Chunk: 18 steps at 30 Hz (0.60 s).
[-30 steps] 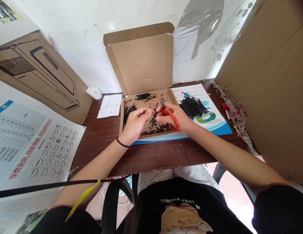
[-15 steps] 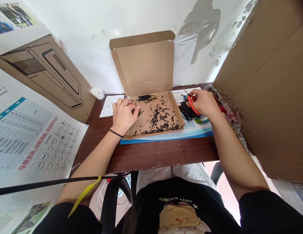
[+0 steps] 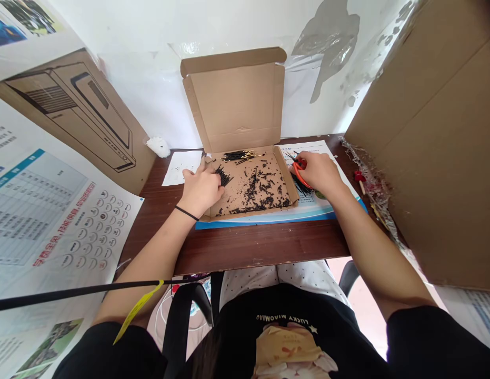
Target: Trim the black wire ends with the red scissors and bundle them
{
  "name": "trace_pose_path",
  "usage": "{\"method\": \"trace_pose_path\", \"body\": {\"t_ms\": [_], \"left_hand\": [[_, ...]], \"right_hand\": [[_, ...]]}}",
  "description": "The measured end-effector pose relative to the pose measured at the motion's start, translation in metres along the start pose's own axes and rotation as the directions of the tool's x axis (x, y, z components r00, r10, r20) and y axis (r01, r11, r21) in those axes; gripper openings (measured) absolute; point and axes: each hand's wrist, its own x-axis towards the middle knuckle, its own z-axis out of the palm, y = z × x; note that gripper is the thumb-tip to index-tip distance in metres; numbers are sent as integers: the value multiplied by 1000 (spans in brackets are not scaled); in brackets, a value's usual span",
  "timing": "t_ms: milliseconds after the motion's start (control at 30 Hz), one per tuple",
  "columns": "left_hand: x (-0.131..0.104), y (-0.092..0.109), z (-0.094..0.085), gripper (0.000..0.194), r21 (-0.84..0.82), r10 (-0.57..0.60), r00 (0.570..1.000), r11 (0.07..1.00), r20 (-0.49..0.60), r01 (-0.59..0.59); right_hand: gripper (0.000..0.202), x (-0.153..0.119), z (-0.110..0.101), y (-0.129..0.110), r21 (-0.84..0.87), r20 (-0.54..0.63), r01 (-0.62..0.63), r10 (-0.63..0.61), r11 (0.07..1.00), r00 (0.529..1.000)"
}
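At the left wall of an open cardboard box (image 3: 264,209), my left hand (image 3: 201,190) is over the edge with its fingers apart. Just beyond its fingertips, inside the box, lies a small bunch of thin black sticks (image 3: 225,177). My right hand (image 3: 319,171) is closed on red-handled scissors (image 3: 301,176), their blades pointing up and left near the box's right wall. Under that hand a pile of black sticks (image 3: 303,187) is partly hidden. Sticks with gold ends (image 3: 245,156) lie at the back of the box.
Short black clippings (image 3: 260,192) litter the box floor. A large carton (image 3: 426,158) bounds the right side and a printed carton (image 3: 87,116) the left. A white paper (image 3: 181,167) and a white fluffy lump (image 3: 158,147) sit at left. A dark strap (image 3: 71,289) crosses in front.
My right hand has moved left with the scissors, towards the box. The left hand's fingers have shifted off the bunch of black sticks, which now shows more.
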Motion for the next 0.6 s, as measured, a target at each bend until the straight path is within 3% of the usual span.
{"method": "trace_pose_path", "body": {"t_ms": [267,467,600], "left_hand": [[3,1,-9,19,-106,-179,975,975,133,193],[3,-1,-7,23,-171,-142,990,975,26,144],[2,0,1,17,-171,-104,993,979,59,113]], "right_hand": [[30,-4,4,-8,63,-72,31,-26,998,997],[28,-7,9,-14,88,-48,80,-76,993,996],[27,-9,11,-17,98,-56,121,-116,988,992]]}}
